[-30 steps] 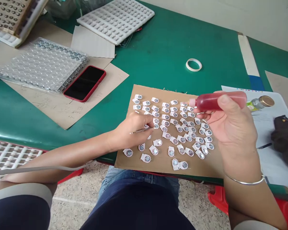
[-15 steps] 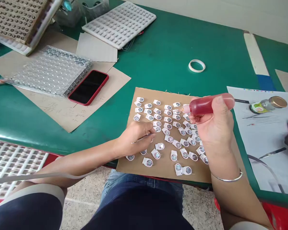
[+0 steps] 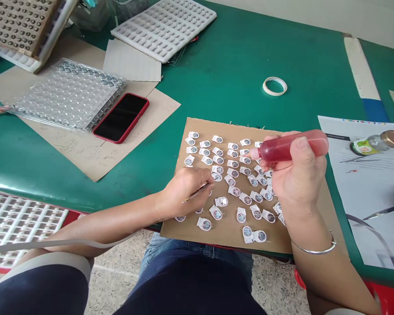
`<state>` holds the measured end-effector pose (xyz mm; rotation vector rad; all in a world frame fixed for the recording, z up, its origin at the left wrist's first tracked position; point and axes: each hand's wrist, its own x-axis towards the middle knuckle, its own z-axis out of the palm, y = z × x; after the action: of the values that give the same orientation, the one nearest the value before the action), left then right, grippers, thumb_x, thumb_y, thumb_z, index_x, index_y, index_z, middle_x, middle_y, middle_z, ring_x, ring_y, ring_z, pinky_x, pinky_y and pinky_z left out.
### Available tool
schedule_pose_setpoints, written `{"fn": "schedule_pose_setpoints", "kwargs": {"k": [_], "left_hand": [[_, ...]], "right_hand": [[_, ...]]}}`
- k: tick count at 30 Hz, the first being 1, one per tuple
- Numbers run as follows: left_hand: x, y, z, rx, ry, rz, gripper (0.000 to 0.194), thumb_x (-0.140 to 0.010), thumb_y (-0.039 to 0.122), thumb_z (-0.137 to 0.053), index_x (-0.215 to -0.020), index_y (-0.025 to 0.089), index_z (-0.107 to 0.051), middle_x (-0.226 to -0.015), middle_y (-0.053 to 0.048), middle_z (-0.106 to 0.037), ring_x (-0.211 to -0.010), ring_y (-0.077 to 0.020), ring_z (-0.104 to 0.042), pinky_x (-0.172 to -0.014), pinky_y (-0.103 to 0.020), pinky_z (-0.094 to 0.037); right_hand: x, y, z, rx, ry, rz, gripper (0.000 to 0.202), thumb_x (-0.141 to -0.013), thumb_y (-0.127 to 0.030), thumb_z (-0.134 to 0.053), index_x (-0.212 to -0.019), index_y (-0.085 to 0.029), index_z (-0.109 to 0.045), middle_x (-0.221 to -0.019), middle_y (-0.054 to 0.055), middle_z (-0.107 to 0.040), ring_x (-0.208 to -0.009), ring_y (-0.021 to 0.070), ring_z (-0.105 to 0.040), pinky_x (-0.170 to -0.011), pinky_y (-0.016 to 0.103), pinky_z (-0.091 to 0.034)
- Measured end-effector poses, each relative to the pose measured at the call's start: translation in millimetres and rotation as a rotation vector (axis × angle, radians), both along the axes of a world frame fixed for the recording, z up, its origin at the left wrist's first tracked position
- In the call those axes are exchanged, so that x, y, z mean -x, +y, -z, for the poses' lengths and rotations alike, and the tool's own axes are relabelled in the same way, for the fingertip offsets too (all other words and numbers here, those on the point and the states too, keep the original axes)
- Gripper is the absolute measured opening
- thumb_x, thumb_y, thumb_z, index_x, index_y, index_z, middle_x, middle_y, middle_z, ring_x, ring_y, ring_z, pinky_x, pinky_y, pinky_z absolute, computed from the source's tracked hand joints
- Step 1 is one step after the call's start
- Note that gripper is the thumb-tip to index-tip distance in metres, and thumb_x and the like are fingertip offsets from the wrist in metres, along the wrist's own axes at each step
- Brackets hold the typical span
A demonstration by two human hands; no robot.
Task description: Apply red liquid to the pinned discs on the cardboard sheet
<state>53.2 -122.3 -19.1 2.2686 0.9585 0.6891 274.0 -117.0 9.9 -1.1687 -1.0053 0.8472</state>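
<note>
My left hand (image 3: 188,190) is closed around slim metal tweezers (image 3: 196,192), their back end sticking out below the fingers. Their tips reach a small round metal disc on a white tab (image 3: 217,177). My right hand (image 3: 298,175) grips a soft squeeze bottle of red liquid (image 3: 289,146), tilted almost level with its thin nozzle pointing left. The nozzle tip hovers by the discs near the middle; whether it touches one I cannot tell. Several such tabbed discs lie in loose rows on a brown cardboard sheet (image 3: 231,218), some hidden behind my hands.
A red-cased phone (image 3: 121,118) and a clear plastic tray (image 3: 75,96) lie on cardboard at left. White moulded trays (image 3: 166,28) stand behind. A tape roll (image 3: 275,86) rests on the green table (image 3: 230,65). At right, paper (image 3: 364,188) bears a small glass jar (image 3: 374,143).
The view has shifted slightly, so things at right appear farther right. My left hand has turned a little on the tweezers. The bottle stays in my right hand, almost unmoved over the discs.
</note>
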Motion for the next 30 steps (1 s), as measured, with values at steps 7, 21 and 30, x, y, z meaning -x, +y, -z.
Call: {"fn": "schedule_pose_setpoints", "kwargs": {"k": [7,21,30], "left_hand": [[-4,-4,-1.3,-0.202,0.165,0.170,0.014,-0.079,0.010,-0.045,-0.068,0.014,-0.052,-0.060,-0.003,-0.054,-0.056,-0.0127,-0.049,-0.051,-0.027,-0.041],[-17,-23,-2.1,-0.709,0.344,0.232,0.018,-0.081,0.003,-0.046,-0.065,0.012,-0.049,-0.064,-0.009,-0.060,-0.062,-0.0190,-0.058,-0.056,-0.033,-0.050],[-16,-22,-3.0,-0.708,0.340,0.227,0.020,-0.081,0.002,-0.043,-0.065,0.012,-0.050,-0.067,-0.011,-0.062,-0.061,-0.0192,-0.058,-0.057,-0.034,-0.049]], "right_hand": [[17,-2,1.3,0.014,-0.059,-0.069,0.025,-0.078,-0.042,-0.058,-0.092,-0.022,-0.053,-0.080,0.003,-0.063,-0.059,0.0164,-0.064,-0.035,0.025,-0.036],[38,-8,17.5,-0.101,-0.661,-0.137,0.021,-0.073,-0.034,-0.066,-0.085,-0.021,-0.056,-0.076,0.000,-0.067,-0.072,0.0147,-0.063,-0.070,0.032,-0.052],[38,-8,19.5,-0.094,-0.685,-0.147,0.022,-0.073,-0.033,-0.067,-0.088,-0.021,-0.056,-0.077,0.000,-0.067,-0.074,0.0143,-0.064,-0.072,0.031,-0.052]]}}
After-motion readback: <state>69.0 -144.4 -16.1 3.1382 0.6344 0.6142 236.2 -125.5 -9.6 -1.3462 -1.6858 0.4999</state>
